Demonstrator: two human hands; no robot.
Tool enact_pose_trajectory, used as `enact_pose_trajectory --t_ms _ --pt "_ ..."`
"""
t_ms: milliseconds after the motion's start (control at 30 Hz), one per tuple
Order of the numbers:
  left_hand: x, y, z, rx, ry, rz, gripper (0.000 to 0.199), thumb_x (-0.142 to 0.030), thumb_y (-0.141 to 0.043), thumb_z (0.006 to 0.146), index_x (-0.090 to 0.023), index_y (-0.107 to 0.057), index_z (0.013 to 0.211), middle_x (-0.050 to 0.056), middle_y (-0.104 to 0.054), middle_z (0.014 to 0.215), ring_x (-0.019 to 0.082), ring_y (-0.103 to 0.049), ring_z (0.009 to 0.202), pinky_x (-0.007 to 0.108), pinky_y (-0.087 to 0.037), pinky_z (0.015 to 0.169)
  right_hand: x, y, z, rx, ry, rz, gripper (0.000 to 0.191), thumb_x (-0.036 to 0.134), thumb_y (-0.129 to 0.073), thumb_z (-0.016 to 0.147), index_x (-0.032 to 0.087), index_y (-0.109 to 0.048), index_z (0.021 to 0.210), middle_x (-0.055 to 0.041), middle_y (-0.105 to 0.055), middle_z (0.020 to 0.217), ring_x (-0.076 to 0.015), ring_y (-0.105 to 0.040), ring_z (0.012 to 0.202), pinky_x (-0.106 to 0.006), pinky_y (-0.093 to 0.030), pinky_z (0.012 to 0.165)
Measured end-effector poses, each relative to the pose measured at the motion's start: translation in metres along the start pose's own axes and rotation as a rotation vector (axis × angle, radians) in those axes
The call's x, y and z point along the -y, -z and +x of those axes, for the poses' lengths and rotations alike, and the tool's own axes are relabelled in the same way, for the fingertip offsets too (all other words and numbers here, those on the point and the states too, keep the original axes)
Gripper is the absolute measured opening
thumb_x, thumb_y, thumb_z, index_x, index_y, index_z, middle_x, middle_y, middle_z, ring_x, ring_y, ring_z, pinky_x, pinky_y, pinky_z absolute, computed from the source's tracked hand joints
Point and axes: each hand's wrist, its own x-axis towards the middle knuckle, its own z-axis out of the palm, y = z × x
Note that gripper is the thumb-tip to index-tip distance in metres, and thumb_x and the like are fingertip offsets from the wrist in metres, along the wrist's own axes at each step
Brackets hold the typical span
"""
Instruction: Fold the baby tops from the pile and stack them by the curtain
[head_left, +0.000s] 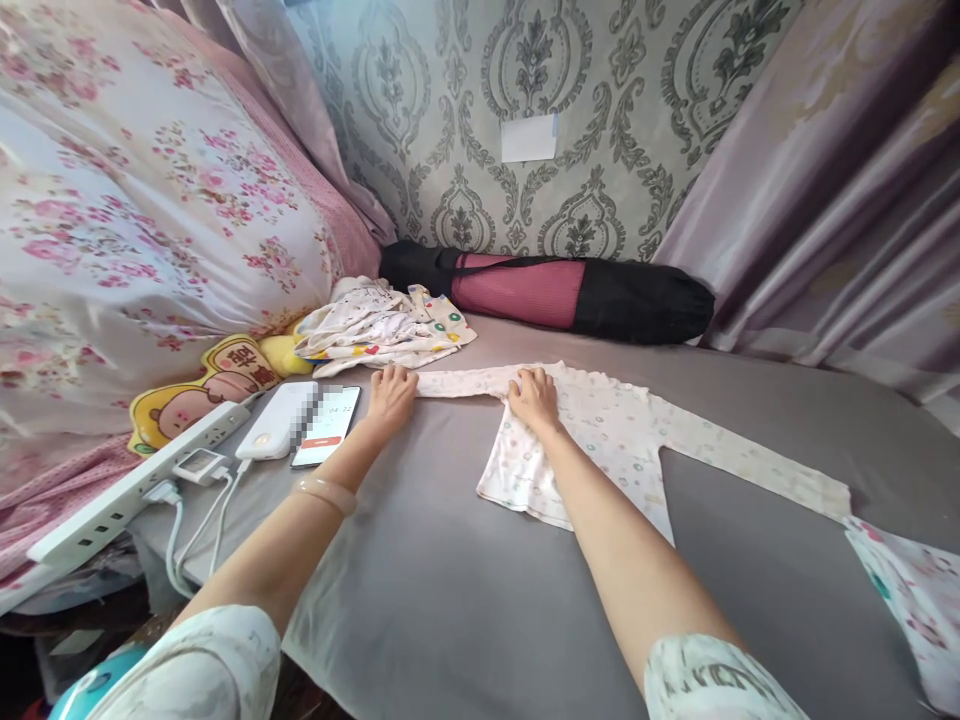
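A small long-sleeved shirt (607,440), pale with a tiny scattered print, lies spread on the grey sheet with both sleeves stretched sideways. My left hand (392,397) is closed on the cuff end of its left-hand sleeve. At the underarm, where that sleeve joins the body, my right hand (533,400) has its fingers curled onto the fabric. The other sleeve reaches out to the right, unheld. Just left of my left hand lies a phone (328,428) with its screen lit.
A white power bank (277,420) and a power strip (142,485) with cables lie at left. Crumpled printed clothes (382,325) sit behind my left hand. A black and pink bag (547,292) lies along the wall. More printed cloth (911,600) is at right.
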Motion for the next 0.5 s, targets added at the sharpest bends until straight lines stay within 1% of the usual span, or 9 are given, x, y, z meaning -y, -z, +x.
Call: enact_pose_trajectory --t_ms 67,133,200,233,300,333,400,500 --pt "0.005 -0.002 0.003 0.037 0.098 -0.120 0.039 -0.008 -0.044 0.080 -0.018 -0.058 0.116 0.017 -0.057 0.123 0.032 -0.051 0.115 0.040 -0.041 0.090 -0.001 0.000 0.001 0.005 0.001 0.008 0.034 0.033 -0.042 0.097 0.020 -0.062 0.121 -0.0118 -0.055 0.126 -0.0273 -0.049 0.113 -0.034 -0.036 0.096" --pt "0.008 -0.002 0.009 0.067 0.250 -0.276 0.038 -0.012 -0.040 0.085 -0.016 -0.055 0.120 0.017 -0.058 0.123 0.029 -0.055 0.113 0.036 -0.043 0.088 -0.003 -0.002 0.003 0.010 0.000 0.032 0.038 0.029 -0.034 0.099 0.019 -0.060 0.124 -0.0116 -0.056 0.126 -0.0260 -0.049 0.114 -0.033 -0.035 0.097" --pt "0.010 -0.003 0.017 0.099 0.381 -0.390 0.032 -0.021 -0.039 0.090 -0.014 -0.055 0.116 0.018 -0.061 0.122 0.027 -0.057 0.114 0.033 -0.044 0.089 -0.005 -0.004 0.005 0.005 -0.001 0.057 0.042 0.023 -0.027 0.100 0.017 -0.058 0.128 -0.0120 -0.056 0.127 -0.0245 -0.049 0.114 -0.032 -0.034 0.098" --pt "0.011 -0.004 0.021 0.116 0.420 -0.422 0.030 -0.027 -0.042 0.091 -0.013 -0.056 0.113 0.018 -0.062 0.121 0.027 -0.057 0.115 0.032 -0.044 0.089 -0.006 -0.005 0.006 -0.001 -0.006 0.064 0.042 0.022 -0.027 0.100 0.016 -0.057 0.129 -0.0122 -0.057 0.127 -0.0244 -0.048 0.115 -0.032 -0.034 0.098" --pt "0.012 -0.005 0.029 0.148 0.475 -0.471 0.032 -0.039 -0.051 0.087 -0.014 -0.058 0.105 0.017 -0.064 0.117 0.028 -0.058 0.113 0.030 -0.044 0.086 -0.006 -0.007 0.006 -0.012 -0.022 0.064 0.041 0.023 -0.028 0.100 0.017 -0.057 0.129 -0.0123 -0.056 0.130 -0.0252 -0.048 0.117 -0.033 -0.034 0.098" --pt "0.013 -0.005 0.033 0.164 0.501 -0.499 0.033 -0.042 -0.056 0.083 -0.015 -0.059 0.102 0.016 -0.066 0.112 0.028 -0.060 0.109 0.029 -0.045 0.082 -0.006 -0.007 0.006 -0.015 -0.028 0.059 0.040 0.024 -0.030 0.099 0.019 -0.057 0.128 -0.0121 -0.055 0.131 -0.0259 -0.047 0.118 -0.035 -0.033 0.099" --pt "0.016 -0.006 0.039 0.199 0.546 -0.568 0.032 -0.043 -0.064 0.075 -0.017 -0.059 0.093 0.011 -0.069 0.096 0.027 -0.064 0.096 0.028 -0.046 0.072 -0.005 -0.009 0.004 -0.024 -0.024 0.047 0.038 0.025 -0.032 0.099 0.021 -0.057 0.127 -0.0113 -0.054 0.135 -0.0263 -0.045 0.122 -0.037 -0.031 0.101" --pt "0.019 -0.005 0.046 0.261 0.571 -0.665 0.026 -0.037 -0.071 0.066 -0.020 -0.057 0.080 0.004 -0.063 0.069 0.024 -0.063 0.078 0.027 -0.042 0.060 -0.005 -0.009 0.003 -0.025 0.011 0.041 0.037 0.024 -0.031 0.099 0.020 -0.057 0.126 -0.0108 -0.052 0.139 -0.0252 -0.042 0.127 -0.038 -0.025 0.107"
